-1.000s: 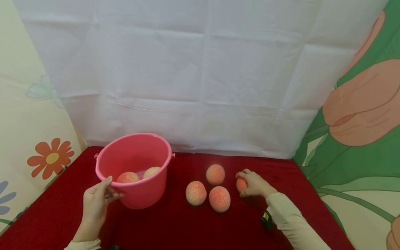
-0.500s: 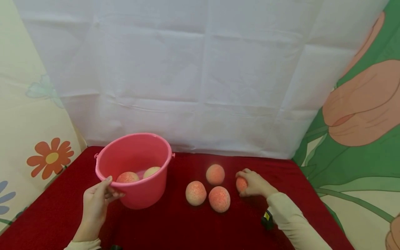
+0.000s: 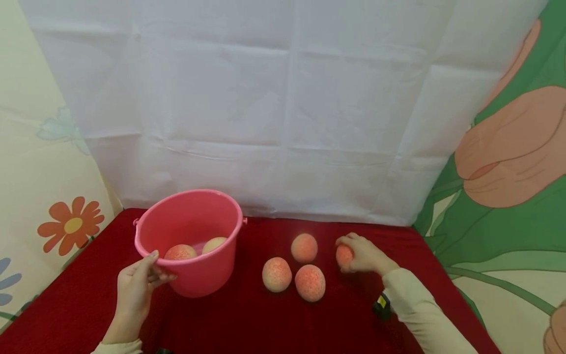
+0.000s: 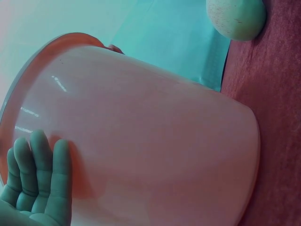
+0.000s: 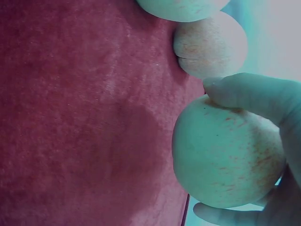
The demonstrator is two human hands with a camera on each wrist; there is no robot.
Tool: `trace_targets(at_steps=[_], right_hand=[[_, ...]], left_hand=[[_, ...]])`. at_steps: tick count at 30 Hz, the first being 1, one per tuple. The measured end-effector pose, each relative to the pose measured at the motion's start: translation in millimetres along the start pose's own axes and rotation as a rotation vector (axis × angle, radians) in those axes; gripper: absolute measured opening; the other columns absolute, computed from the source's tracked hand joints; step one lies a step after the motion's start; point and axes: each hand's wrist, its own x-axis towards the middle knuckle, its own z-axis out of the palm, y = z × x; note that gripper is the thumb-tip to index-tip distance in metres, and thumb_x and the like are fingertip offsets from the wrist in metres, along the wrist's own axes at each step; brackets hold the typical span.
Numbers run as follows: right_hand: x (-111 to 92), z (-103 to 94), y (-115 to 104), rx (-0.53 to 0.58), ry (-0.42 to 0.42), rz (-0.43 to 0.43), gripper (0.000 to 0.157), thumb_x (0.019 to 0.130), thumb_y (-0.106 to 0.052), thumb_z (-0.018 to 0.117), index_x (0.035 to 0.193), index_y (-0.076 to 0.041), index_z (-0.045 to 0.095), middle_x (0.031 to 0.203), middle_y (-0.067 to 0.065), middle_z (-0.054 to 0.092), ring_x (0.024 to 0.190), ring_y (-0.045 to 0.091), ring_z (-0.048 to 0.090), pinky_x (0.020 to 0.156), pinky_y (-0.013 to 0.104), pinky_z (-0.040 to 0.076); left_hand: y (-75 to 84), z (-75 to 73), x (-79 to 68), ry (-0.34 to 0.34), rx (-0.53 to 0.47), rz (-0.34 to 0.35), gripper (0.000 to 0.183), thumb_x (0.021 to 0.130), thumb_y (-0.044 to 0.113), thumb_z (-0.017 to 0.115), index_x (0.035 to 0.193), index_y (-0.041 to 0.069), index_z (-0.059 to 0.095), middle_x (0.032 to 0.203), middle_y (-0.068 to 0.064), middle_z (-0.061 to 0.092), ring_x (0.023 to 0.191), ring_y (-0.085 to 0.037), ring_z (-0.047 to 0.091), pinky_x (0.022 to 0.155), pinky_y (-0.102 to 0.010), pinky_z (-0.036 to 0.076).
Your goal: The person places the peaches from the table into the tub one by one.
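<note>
My left hand (image 3: 136, 292) grips the near rim of a pink bucket (image 3: 203, 275), thumb over the edge. In the left wrist view its fingers lie along the bucket's outer wall. Inside sit a reddish peach (image 3: 180, 252) and a paler peach (image 3: 214, 244), each partly hidden by the rim. At the right, my right hand (image 3: 363, 254) holds another peach (image 3: 344, 256). The right wrist view shows thumb and fingers round this peach (image 5: 225, 153), with a shadow on the cloth beside it.
Three loose peaches form a cluster between bucket and right hand: a back one (image 3: 304, 248), a left one (image 3: 276, 274) and a front one (image 3: 310, 283). Red cloth (image 3: 247, 324) covers the table. A white sheet (image 3: 283, 108) hangs behind, with printed fabric on both sides.
The right hand and its peach have shifted slightly up and to the right in the head view. The left hand, bucket and loose peaches stay in place.
</note>
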Motion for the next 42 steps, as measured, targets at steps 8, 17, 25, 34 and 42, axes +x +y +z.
trace_targets(at_steps=[8, 17, 25, 34, 42], right_hand=[[-2, -10.6, 0, 0.006, -0.005, 0.027, 0.061, 0.059, -0.025, 0.081, 0.112, -0.006, 0.058, 0.106, 0.009, 0.052, 0.089, 0.025, 0.054, 0.066, 0.035, 0.047], [-4, -26.4, -3, 0.01, 0.001, 0.04, 0.06, 0.058, -0.024, 0.081, 0.11, -0.006, 0.058, 0.105, 0.01, 0.051, 0.086, 0.024, 0.053, 0.063, 0.035, 0.047], [5, -42.8, -4, -0.032, 0.019, -0.003, 0.06, 0.06, -0.026, 0.08, 0.112, -0.006, 0.057, 0.108, 0.013, 0.053, 0.09, 0.028, 0.054, 0.064, 0.037, 0.048], [10, -63.4, -8, -0.01, 0.014, 0.001, 0.061, 0.065, -0.024, 0.079, 0.117, -0.004, 0.054, 0.111, 0.014, 0.053, 0.093, 0.03, 0.054, 0.067, 0.04, 0.049], [10, -75.4, -10, -0.04, 0.049, -0.02, 0.062, 0.064, -0.027, 0.079, 0.116, -0.004, 0.055, 0.111, 0.017, 0.052, 0.091, 0.032, 0.054, 0.065, 0.041, 0.049]], left_hand=[[-0.1, -0.6, -0.3, 0.002, 0.003, -0.006, 0.039, 0.094, 0.019, 0.051, 0.056, 0.01, 0.06, 0.048, -0.002, 0.053, 0.046, -0.013, 0.06, 0.056, -0.028, 0.054], [-0.8, 0.5, 0.4, -0.01, -0.011, 0.01, 0.039, 0.093, 0.018, 0.052, 0.057, 0.01, 0.061, 0.048, -0.002, 0.053, 0.046, -0.013, 0.059, 0.055, -0.028, 0.054], [0.4, -0.8, -0.2, 0.001, -0.006, -0.003, 0.039, 0.093, 0.019, 0.051, 0.057, 0.01, 0.06, 0.048, -0.002, 0.052, 0.046, -0.013, 0.059, 0.055, -0.028, 0.054], [0.1, -0.9, -0.2, -0.002, 0.001, -0.005, 0.039, 0.094, 0.019, 0.051, 0.057, 0.01, 0.06, 0.049, -0.002, 0.053, 0.046, -0.013, 0.059, 0.055, -0.027, 0.054], [-0.1, -0.6, 0.0, 0.0, 0.003, -0.013, 0.039, 0.094, 0.02, 0.051, 0.056, 0.01, 0.06, 0.049, -0.001, 0.053, 0.047, -0.013, 0.059, 0.056, -0.027, 0.054]])
